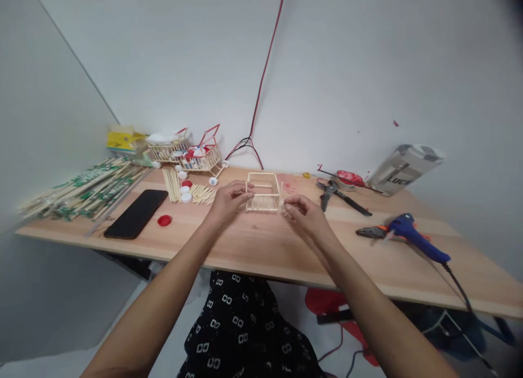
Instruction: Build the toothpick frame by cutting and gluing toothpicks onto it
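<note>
Your two hands flank a small open stick frame on the wooden counter. Your left hand, thumb and fingers nearly together, pinches the frame's near left corner. Your right hand is half curled, fingertips drawn close beside the frame's right side and a thin upright stick; whether they grip it cannot be told. Cut sticks lie just left of your left hand, with a red cap and a black smartphone farther left. Right of your right hand rest black-handled pliers and, farther out, a blue glue gun.
</note>
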{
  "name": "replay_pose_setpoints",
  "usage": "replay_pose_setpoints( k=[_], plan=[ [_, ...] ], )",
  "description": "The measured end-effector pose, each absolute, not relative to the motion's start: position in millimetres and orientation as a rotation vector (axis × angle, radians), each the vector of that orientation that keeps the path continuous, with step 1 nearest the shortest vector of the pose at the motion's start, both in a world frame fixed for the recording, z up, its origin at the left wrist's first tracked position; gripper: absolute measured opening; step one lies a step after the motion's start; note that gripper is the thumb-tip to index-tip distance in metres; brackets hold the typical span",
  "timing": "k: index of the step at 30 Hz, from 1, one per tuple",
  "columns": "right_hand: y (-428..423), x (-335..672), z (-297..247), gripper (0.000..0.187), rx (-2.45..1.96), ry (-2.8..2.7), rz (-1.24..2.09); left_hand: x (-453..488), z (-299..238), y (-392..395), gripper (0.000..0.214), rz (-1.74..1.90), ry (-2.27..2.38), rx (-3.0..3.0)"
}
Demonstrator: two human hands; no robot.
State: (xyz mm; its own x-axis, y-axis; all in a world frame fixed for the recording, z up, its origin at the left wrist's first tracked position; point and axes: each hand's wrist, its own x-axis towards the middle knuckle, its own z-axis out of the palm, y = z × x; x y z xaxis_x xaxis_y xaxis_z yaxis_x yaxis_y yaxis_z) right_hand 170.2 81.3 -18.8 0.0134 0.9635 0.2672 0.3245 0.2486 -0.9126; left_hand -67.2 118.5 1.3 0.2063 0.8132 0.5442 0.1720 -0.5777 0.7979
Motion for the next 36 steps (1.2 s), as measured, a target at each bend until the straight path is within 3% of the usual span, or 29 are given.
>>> replay_pose_setpoints(
  k=[23, 36],
  plan=[
    [84.8, 161.0, -29.1, 0.008, -1.227, -1.691, 0.49, -56.1, -4.4, 114.7, 0.009, 1.378, 1.0, 2.067],
    [85.5, 159.6, -32.7, 0.008, -1.243, -1.693, 0.505, -60.1, -12.1, 115.7, 0.01, 1.299, 1.019, 2.059]
  ],
)
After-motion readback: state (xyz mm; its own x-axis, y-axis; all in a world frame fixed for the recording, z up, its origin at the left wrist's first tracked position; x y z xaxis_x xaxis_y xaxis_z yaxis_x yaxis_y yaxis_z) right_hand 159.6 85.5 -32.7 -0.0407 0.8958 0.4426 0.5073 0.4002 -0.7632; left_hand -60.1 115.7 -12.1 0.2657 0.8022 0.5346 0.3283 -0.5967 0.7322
